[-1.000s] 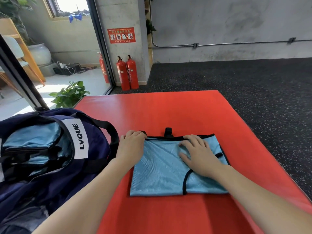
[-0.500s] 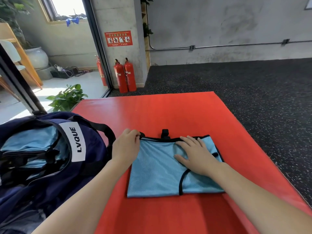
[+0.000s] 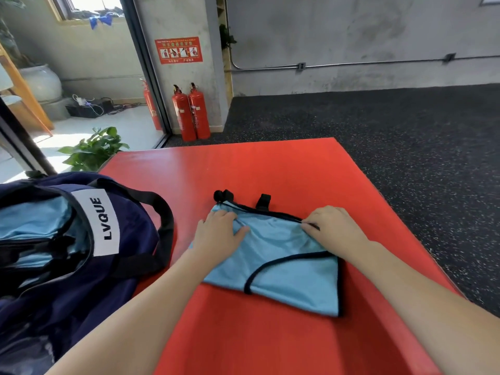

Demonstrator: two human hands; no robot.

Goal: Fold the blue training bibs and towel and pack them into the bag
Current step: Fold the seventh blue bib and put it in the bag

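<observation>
Grey concrete wall [image 3: 351,31], dark speckled floor [image 3: 405,136] — sunlit doorway [image 3: 89,77].

We list one view only, head-worn and wide-angle, facing forward and down, close over our left hand [image 3: 219,234] and right hand [image 3: 334,230] on the red table [image 3: 270,169], floor and wall beyond.
</observation>
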